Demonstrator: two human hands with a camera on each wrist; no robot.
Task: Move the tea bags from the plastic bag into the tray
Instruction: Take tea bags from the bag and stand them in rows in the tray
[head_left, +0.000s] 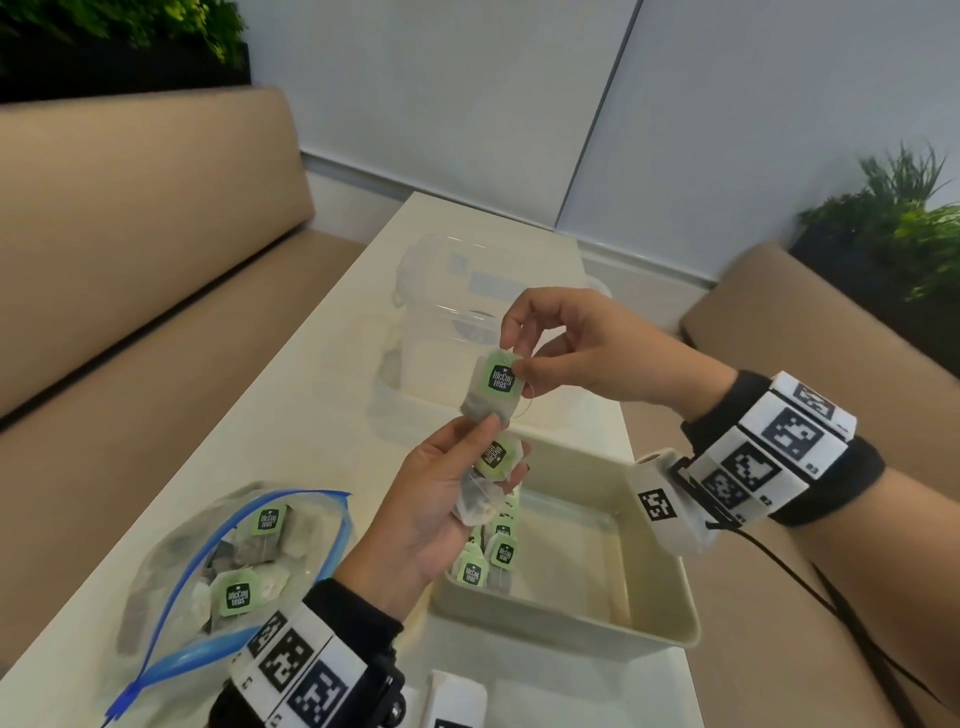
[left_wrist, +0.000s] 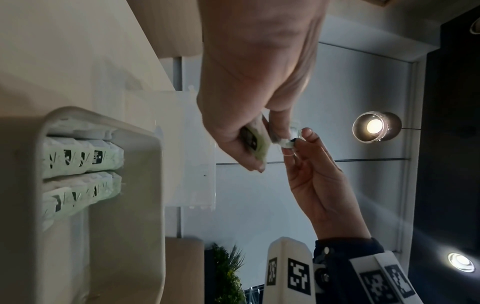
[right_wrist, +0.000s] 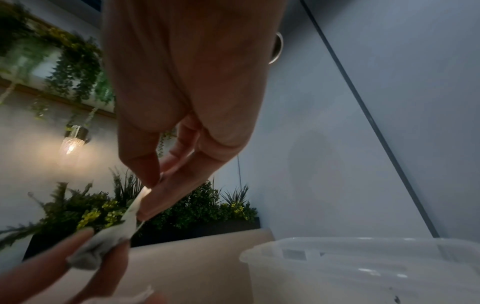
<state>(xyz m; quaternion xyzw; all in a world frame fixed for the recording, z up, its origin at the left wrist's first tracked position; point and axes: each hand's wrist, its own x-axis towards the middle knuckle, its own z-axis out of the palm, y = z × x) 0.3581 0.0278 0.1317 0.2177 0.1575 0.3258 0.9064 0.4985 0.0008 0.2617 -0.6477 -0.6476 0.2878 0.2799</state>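
A tea bag (head_left: 493, 384) with a green tag hangs above the cream tray (head_left: 660, 623). My right hand (head_left: 514, 358) pinches its top edge, and the thumb of my left hand (head_left: 501, 447) pinches its bottom. More tea bags (head_left: 480, 501) lie bunched in my left palm, held by the curled fingers. Several tea bags (head_left: 488, 556) stand in rows at the tray's left side. The open zip plastic bag (head_left: 171, 561) lies at the near left, with tea bags (head_left: 239, 592) inside. In the right wrist view my fingers (right_wrist: 153, 197) pinch the tea bag (right_wrist: 114, 240).
A clear plastic container (head_left: 457, 322) stands on the white table (head_left: 311, 415) behind the tray. A white box (head_left: 452, 701) sits at the near edge. Beige benches (head_left: 130, 286) flank the table on both sides, with plants behind them.
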